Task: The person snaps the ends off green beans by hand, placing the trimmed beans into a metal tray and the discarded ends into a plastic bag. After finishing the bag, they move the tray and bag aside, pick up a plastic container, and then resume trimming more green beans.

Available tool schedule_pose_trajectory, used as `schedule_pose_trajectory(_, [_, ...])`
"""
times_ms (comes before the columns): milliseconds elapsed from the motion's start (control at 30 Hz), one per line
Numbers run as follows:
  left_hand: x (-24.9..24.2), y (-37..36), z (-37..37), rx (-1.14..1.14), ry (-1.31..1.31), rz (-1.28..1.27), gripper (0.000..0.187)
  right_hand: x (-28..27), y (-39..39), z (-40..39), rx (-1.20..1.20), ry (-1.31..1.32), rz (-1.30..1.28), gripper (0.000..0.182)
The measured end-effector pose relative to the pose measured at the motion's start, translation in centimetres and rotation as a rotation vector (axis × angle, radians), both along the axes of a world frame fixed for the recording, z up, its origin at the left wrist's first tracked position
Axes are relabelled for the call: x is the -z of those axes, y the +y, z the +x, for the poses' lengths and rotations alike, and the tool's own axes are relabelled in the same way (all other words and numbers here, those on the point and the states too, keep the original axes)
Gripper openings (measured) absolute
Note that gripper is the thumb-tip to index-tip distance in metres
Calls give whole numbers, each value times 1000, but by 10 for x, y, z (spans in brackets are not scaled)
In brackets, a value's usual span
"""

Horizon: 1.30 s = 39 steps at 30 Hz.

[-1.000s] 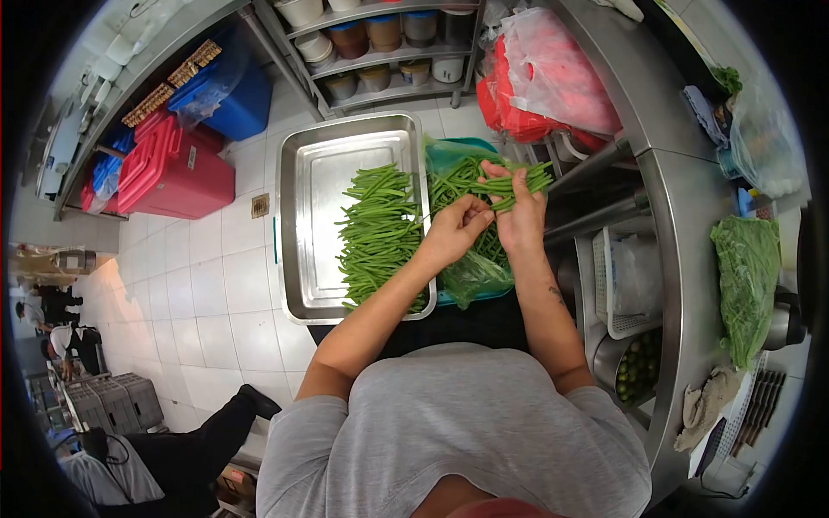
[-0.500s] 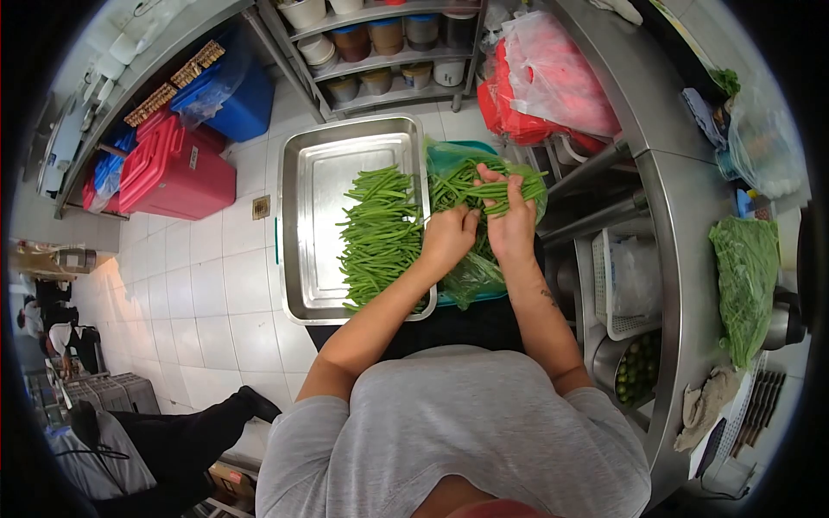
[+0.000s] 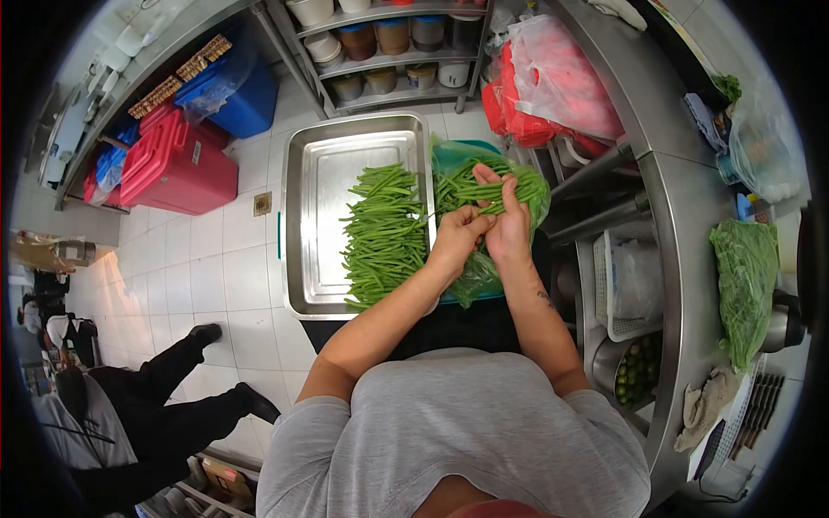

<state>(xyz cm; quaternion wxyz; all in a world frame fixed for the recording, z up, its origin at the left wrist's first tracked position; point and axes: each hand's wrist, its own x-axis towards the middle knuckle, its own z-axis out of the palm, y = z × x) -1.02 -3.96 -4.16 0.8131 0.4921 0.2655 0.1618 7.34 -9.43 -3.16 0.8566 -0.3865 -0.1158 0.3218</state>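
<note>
Fingers of the right hand [image 3: 509, 231] curled round a bunch of green beans [image 3: 493, 193], left hand [image 3: 458, 237] fingertips pressed together just beside it, anything pinched there hidden, green bag [image 3: 473, 281] beneath, bean pile [image 3: 382, 233] leftward in steel tray [image 3: 313, 224].

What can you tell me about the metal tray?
The tray is rectangular, with rounded corners, a raised rim and shiny silvery surface. It sits open side up beside a green bag. Green beans cover much of its right side; the left is bare. The left forearm hides part of its near edge; contact is unclear.
</note>
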Motion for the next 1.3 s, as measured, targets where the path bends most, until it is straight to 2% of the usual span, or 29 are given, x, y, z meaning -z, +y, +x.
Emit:
schedule_pose_trajectory(167, [6, -2, 5, -117, 12, 34, 11, 2, 2, -5, -35, 44, 70, 30])
schedule_pose_trajectory(267, [1, -9, 8, -216, 51, 371, 13, -1, 1, -13, -40, 13, 36, 36])
schedule_pose_trajectory(367, [-10, -8, 7, -172, 234, 1022, 20, 1, -4, -12, -34, -2, -4, 33])
schedule_pose_trajectory(400, [-11, -8, 9, -191, 244, 1149, 19, 3, -7, -11, -31, -8, -7, 32])
schedule_pose_trajectory(500, [-10, -10, 11, -113, 362, 1415, 16, 4, -10, -9, 24, 23, 10, 32])
schedule_pose_trajectory(633, [-10, -7, 12, -1, 399, 1521, 14, 12, -15, -4, 64, 148, 3, 33])
schedule_pose_trajectory(733, [-10, 21, 10, 263, 5, 253, 14, 29, -26, 28, -69, 293, 260, 31])
schedule_pose_trajectory(833, [-18, 25, 6, 312, -147, 143, 9, 24, -21, 40, -51, 349, 228, 28])
schedule_pose_trajectory(867, [-23, 27, 5, 331, -144, 215, 5, 21, -20, 40, -20, 339, 208, 27])
schedule_pose_trajectory(1000, [-20, 36, 3, 283, 17, 619, 11, 8, -14, 42, 59, 291, 137, 26])
schedule_pose_trajectory(1133, [-19, 32, 7, 136, -158, 1063, 13, 6, -12, 43, 76, 213, 103, 24])
schedule_pose_trajectory(1300, [-5, 17, 14, 50, -78, 947, 11, 0, -3, 29, 86, 169, 70, 24])
